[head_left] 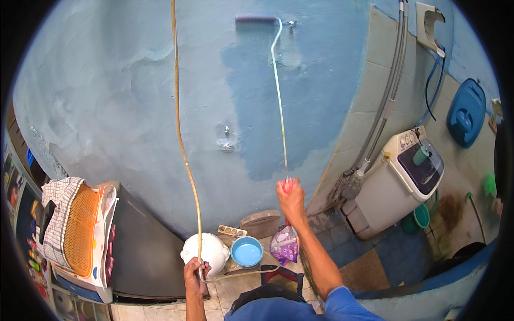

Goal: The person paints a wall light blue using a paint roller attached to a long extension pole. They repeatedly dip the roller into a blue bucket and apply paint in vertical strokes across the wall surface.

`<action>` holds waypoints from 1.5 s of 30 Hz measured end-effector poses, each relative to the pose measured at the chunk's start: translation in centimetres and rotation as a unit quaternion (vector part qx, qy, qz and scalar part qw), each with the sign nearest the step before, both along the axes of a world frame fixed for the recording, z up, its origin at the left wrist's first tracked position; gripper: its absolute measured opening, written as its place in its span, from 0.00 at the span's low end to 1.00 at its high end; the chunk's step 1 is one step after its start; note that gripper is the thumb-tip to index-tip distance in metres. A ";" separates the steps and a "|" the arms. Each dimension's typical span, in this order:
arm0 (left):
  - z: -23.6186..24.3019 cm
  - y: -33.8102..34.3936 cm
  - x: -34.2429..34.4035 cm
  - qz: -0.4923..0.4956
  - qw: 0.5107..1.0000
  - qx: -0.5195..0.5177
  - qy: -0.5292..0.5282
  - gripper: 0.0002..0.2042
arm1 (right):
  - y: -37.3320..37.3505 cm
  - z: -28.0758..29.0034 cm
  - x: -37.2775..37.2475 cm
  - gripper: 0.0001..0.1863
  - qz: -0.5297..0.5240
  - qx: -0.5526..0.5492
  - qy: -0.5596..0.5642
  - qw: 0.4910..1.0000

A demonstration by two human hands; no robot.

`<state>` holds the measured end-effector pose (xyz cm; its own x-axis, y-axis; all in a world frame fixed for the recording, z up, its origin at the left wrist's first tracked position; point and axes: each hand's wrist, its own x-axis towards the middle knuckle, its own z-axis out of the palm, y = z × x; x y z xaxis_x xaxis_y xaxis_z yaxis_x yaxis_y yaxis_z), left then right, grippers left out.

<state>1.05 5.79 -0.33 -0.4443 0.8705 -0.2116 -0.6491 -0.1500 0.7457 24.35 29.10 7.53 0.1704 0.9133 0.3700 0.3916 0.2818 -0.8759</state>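
Observation:
My right hand (290, 199) is closed around the red grip of a long-handled paint roller (257, 19). Its pale rod runs up the wall, and the blurred roller head is at the top, near a small wall fitting (292, 24). A darker blue painted patch (300, 101) spreads below and beside the head on the lighter blue wall (134, 107). My left hand (196, 275) grips a tan hose or cable (187, 163), which rises past the top of the view and loops right near the floor. Between my hands stands a basin of light blue paint (247, 251).
Beside the basin are a white rounded container (214, 251), a power strip (232, 230) and a purple bag (284, 246). A dark fridge (144, 241) stands left, with a cloth-draped orange basket (83, 230) on it. Mops (352, 184) and a washing machine (380, 187) stand right.

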 end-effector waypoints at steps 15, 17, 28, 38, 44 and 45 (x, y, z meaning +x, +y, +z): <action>-0.9 0.2 -0.7 -0.015 1.000 -0.008 -0.006 0.06 | 2.4 7.1 -0.7 0.15 0.029 0.031 -0.008 0.999; -0.6 0.3 -0.4 -0.018 1.000 -0.007 -0.010 0.06 | 2.4 8.1 -1.0 0.15 0.034 0.014 -0.001 0.999; -0.5 0.6 -0.5 -0.020 0.999 0.005 -0.027 0.05 | -1.7 -1.1 -1.0 0.14 -0.022 0.011 -0.039 0.999; -1.0 0.4 -0.1 -0.020 0.999 0.008 -0.041 0.05 | 3.8 11.4 -3.1 0.14 0.039 0.067 -0.026 0.997; -1.3 0.2 -0.8 -0.034 0.999 -0.005 -0.018 0.05 | -2.7 1.2 -1.7 0.14 0.009 0.018 -0.015 1.000; -1.3 0.3 -0.9 -0.036 0.999 -0.005 -0.017 0.05 | -4.2 2.1 -0.9 0.15 0.022 -0.001 -0.011 1.000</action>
